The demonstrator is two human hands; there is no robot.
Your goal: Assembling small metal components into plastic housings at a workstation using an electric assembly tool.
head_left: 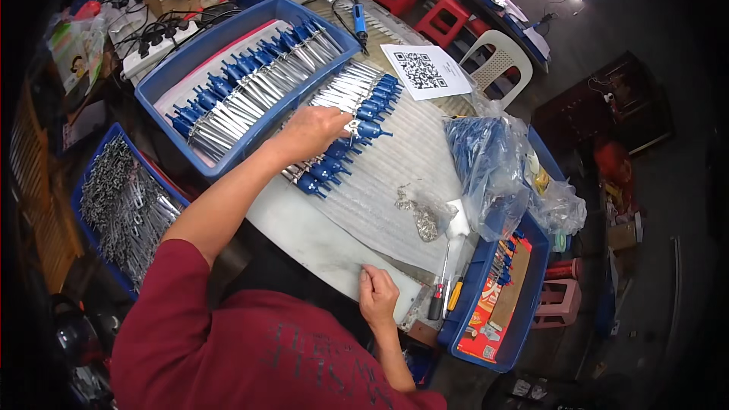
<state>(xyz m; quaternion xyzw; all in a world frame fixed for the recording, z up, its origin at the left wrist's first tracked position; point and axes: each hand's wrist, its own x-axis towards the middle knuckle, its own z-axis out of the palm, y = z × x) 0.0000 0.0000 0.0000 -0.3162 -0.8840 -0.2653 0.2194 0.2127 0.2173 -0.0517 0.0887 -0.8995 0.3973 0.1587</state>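
Observation:
Over a row of blue-ended metal rods [364,99] on the foam-covered table, my left hand [317,130] is closed with its fingertips on a blue-ended metal rod [370,130]. The blue end of that rod points right and sticks out past its neighbours; my hand covers much of its metal part. More such rods with blue ends [310,182] lie below my wrist. My right hand [378,296] is curled into a loose fist by the table's near edge, with nothing visible in it.
A blue tray [171,76] of similar rods stands behind the row. Metal parts fill a blue bin [125,212] at left. To the right are a plastic bag of small parts [427,222], screwdrivers [437,300], blue plastic wrapping [486,152] and another blue tray [497,364].

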